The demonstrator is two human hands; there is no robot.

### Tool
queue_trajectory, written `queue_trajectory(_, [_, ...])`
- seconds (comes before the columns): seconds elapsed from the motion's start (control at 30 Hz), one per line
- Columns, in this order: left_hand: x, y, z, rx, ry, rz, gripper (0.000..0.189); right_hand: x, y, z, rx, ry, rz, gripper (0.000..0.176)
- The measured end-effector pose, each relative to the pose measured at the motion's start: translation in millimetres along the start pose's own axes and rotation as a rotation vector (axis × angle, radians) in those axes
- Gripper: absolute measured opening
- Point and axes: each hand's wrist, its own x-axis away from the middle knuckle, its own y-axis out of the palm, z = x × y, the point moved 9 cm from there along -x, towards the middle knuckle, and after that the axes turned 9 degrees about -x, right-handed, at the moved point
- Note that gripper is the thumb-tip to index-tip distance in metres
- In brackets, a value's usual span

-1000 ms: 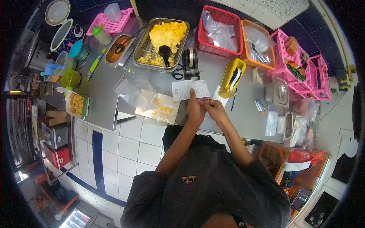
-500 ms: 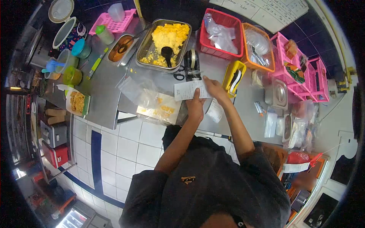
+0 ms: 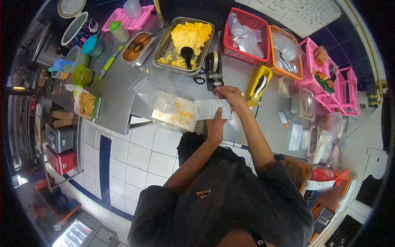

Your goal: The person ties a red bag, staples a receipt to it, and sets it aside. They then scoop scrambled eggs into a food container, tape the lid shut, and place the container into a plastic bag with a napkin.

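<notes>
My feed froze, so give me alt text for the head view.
The left hand holds a printed slip beside a plastic-covered box, while the right hand is at a tape dispenser's near end. Beyond sits a tray of yellow food.

I view a circular, barrel-distorted field with black corners. Light on my counter (image 3: 275,128) is moderate, dimming toward the left edge; the white floor tiles (image 3: 140,158) read bright. The lit cabinet (image 3: 75,234) at lower left glares. Print on my receipt (image 3: 204,110) is illegible.
</notes>
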Motion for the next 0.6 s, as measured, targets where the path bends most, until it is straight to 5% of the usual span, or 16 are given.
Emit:
queue_trajectory(0.3, [-13,-26,21,-0.355,0.181,0.084,0.032,-6,-4,11,0.172,-0.192,0.145,0.018])
queue_trajectory(0.37, [26,-7,84,-1.119,0.725,0.039,0.027,33,23,-13,-0.176,-0.256,0.070,0.022])
queue_trajectory(0.47, [74,1,143,-1.148,0.752,-0.105,0.021,71,55,-24,-0.260,-0.256,0.078,0.017])
queue_trajectory(0.57, [76,-34,154,-1.154,0.735,0.020,0.027,68,85,-16,-0.235,-0.339,0.031,0.014])
queue_trajectory(0.6, [61,-59,136,-1.070,0.544,0.004,0.024,59,93,-11,-0.125,-0.408,0.021,0.015])
